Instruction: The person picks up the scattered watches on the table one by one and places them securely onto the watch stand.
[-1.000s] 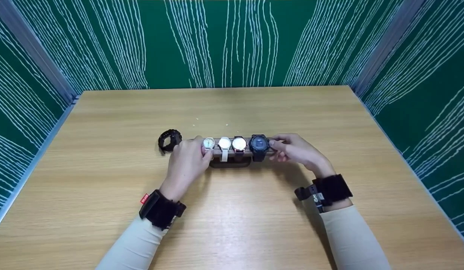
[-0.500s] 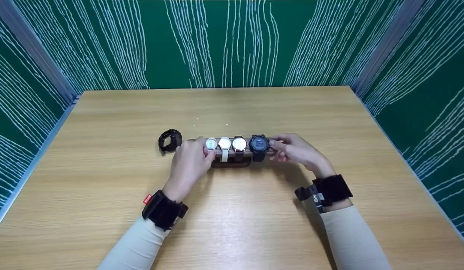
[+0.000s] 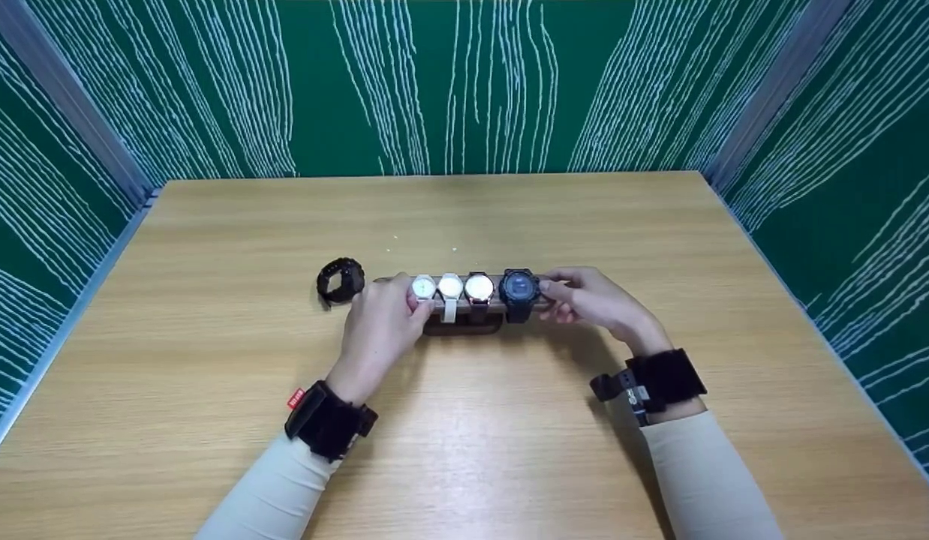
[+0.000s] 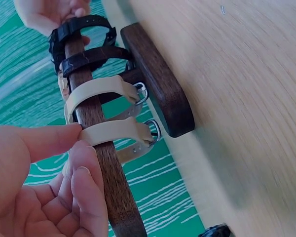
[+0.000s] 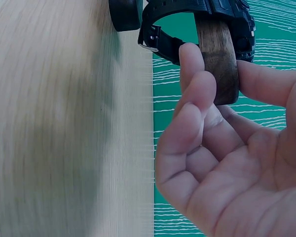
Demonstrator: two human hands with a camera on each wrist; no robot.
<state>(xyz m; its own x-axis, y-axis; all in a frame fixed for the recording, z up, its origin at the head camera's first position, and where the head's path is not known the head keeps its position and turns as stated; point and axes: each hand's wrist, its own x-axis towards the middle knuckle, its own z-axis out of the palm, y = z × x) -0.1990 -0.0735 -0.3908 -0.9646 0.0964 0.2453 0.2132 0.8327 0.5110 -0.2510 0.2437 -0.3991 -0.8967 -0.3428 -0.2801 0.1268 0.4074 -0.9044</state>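
Note:
A dark wooden watch stand (image 4: 121, 192) has a bar raised over a rounded base (image 4: 160, 81). Near the bar's left end, my left hand (image 3: 380, 319) pinches a small pale-faced watch (image 3: 424, 287) whose cream strap loops round the bar. Close beside it hangs another white-strapped watch (image 3: 450, 286). Beyond that come a dark-strapped watch (image 3: 479, 288) and a chunky black digital watch (image 3: 519, 286). My right hand (image 3: 599, 304) grips the bar's right end, thumb on one side and fingers on the other, as the right wrist view shows.
A loose black watch (image 3: 352, 279) stands on the wooden table (image 3: 464, 420), left of the stand. Small white specks dot the tabletop behind the bar. Green panels (image 3: 502, 90) with white streaks enclose the back and sides.
My left hand has shifted slightly right, sliding the leftmost watch along the bar towards its white-strapped neighbour. During the last half second it has barely moved. My right hand stays in place.

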